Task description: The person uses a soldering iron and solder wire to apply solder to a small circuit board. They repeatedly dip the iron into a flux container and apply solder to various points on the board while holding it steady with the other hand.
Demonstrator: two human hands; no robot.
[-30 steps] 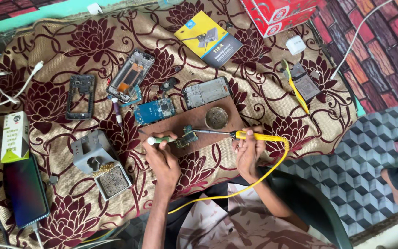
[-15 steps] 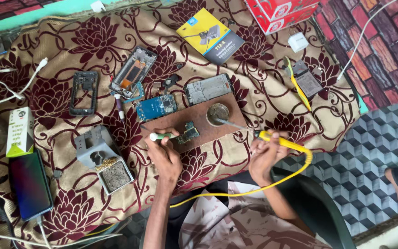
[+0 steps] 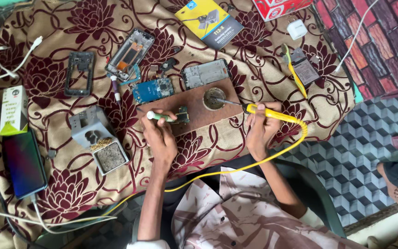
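Pinching a yellow-handled soldering iron (image 3: 266,112), the right hand (image 3: 260,131) has its fingers wrapped tight round the grip, and the dark tip now sits inside the small round tin (image 3: 214,98). A second ago that tip was stretched out leftward toward the little circuit board (image 3: 181,115); half a second ago it was swinging up to the tin, and now it's right in there. So the iron has left the board for a dip, which reads to me as the tip being freshened between touches on the joint.

Over on the other side, the left hand (image 3: 160,136) stays put, fingers closed on a slim green-and-white tool (image 3: 158,117), its end resting just beside the little circuit board. That board hasn't shifted on the brown work board (image 3: 194,117).

Moving outward: a blue circuit board (image 3: 152,90) and a grey phone part (image 3: 205,74) lie along the work board's far edge, an open phone frame (image 3: 129,54) beyond them. The yellow coiled cable (image 3: 272,154) loops back toward the person's lap. Off to the left stand a grey metal stand with its sponge tray (image 3: 98,143) and a dark phone (image 3: 24,162) on the flowered cloth (image 3: 61,97).
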